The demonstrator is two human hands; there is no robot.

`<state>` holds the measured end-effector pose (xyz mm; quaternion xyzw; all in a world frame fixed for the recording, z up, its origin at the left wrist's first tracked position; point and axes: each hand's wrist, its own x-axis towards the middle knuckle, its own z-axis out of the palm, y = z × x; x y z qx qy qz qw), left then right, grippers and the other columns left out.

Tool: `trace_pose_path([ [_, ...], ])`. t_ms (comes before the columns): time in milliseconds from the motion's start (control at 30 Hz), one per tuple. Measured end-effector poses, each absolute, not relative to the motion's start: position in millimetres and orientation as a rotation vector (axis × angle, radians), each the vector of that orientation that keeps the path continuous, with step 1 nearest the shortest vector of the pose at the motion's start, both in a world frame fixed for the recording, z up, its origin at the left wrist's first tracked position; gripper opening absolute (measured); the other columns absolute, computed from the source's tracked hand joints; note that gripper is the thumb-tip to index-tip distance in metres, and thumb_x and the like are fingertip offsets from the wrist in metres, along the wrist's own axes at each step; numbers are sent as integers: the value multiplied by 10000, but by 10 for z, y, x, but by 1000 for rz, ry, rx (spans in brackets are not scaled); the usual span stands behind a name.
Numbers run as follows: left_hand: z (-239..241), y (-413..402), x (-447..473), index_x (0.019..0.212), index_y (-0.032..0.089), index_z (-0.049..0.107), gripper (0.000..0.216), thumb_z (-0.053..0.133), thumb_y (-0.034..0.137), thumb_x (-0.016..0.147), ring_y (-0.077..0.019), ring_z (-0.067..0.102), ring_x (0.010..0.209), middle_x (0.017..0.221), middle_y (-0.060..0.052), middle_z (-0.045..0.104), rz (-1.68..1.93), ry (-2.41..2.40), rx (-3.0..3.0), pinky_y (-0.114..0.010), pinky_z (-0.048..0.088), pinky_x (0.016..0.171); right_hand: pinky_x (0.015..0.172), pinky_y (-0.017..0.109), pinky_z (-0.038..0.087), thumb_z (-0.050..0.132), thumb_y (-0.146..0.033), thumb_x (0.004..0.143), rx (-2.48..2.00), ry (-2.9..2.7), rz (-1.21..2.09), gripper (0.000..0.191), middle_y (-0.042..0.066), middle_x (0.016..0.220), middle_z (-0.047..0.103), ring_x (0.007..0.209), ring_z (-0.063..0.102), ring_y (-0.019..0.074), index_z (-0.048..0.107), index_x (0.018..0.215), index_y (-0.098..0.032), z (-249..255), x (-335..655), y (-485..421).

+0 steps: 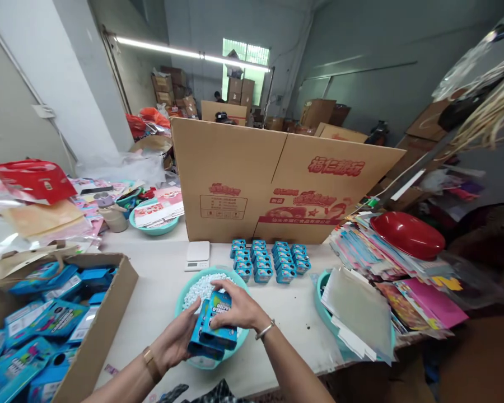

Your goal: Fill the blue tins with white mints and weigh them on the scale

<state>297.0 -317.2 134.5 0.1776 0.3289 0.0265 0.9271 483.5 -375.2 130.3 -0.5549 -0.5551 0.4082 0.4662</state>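
Left hand (177, 338): curled around one blue box (197, 334) from the left side, with thumb up near its edge; how firmly, cannot tell.
Right hand (239, 308): pinching a second blue box (222, 303) from the right, thumb on the near side, fingers over the far end.
Two boxes: held together, overlapping and seemingly touching, both tilted above the basin. Better to keep both within the rim, so that anything loose would fall there and not onto the table (294, 330).
Basin (178, 309): turquoise, filled with small white pellets (199, 286), partly covered by hands and boxes.
Box openings: cannot tell clearly where facing. Probably wise to check before turning either box, and to press only softly, because thin card may dent.
Standing rows (262, 274): set in four lines behind the basin, toward the right, showing dark holes. Keep the right wrist well apart from these.
White scale (197, 254): placed just behind the basin.
Carton (113, 322): at the left, holding more blue boxes in mixed directions.
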Motion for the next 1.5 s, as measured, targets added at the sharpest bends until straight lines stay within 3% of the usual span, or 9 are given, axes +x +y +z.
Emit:
trace_pose_path([
  [167,1349,-3208,2898,1017,63,712,590,622,608,809,-247,738,705,841,-161,778,-25,684,463,-310,567,682,1002,419,409,868,-474,542,-1453,-1452,1262,875,59,1293,621,1179,552,315,580,1344,-276,1097,4800,-3686],
  [267,1267,-3214,2818,1069,75,701,684,602,683,773,-278,741,748,870,-177,775,-100,645,377,-331,565,688,821,330,472,811,-501,623,-1384,-1314,1526,698,21,1009,695,904,619,221,656,1250,-239,810,4723,-3711],
  [367,1102,-3245,2663,1142,74,670,770,602,726,737,-322,738,857,919,-196,769,-49,675,254,-383,564,803,642,257,426,763,-565,678,-1384,-1053,1588,613,-22,754,631,647,535,130,684,1160,-195,539,4576,-3792],
  [467,842,-3351,2477,1237,96,618,780,624,699,743,-318,701,1034,1057,-185,751,229,795,250,-389,528,948,646,259,428,763,-609,675,-1442,-811,1436,608,-24,728,609,666,546,139,666,1098,-183,335,4360,-3850],
  [633,496,-3560,2346,1385,230,463,992,910,397,515,-352,444,1379,1337,-127,630,793,852,536,-407,412,1126,801,340,513,724,-705,661,-1432,-311,1159,686,28,881,684,847,645,220,593,1117,-210,180,3776,-3726],
  [800,541,-3463,2410,1472,306,232,1336,927,90,351,-356,389,1413,1497,-122,444,951,1074,783,-401,374,1153,914,412,524,665,-802,627,-1196,-15,1104,805,102,1188,671,1107,630,300,562,1171,-217,180,3119,-3478],
  [1033,463,-3032,2387,1214,220,486,792,885,299,533,-292,666,1009,1086,-80,674,1089,1239,849,-399,497,938,876,418,514,598,-709,787,-1334,-389,1156,611,88,1147,683,1065,635,272,593,1184,-245,-38,3302,-3547],
  [1233,200,-2645,2258,1164,174,502,624,746,258,596,-309,611,1070,1118,-95,638,620,1370,1609,-416,462,963,1017,415,378,576,-449,909,-1594,-1417,603,259,83,1074,658,1099,545,249,744,941,-254,-314,4551,-2851],
  [1500,8,-2341,3258,1167,122,554,619,627,128,553,-376,549,1146,1212,-196,603,-523,1378,2387,-459,461,911,950,362,348,570,-343,905,-1592,-1771,728,207,49,1053,698,1041,531,218,765,889,-275,-1084,4823,-2263],
])
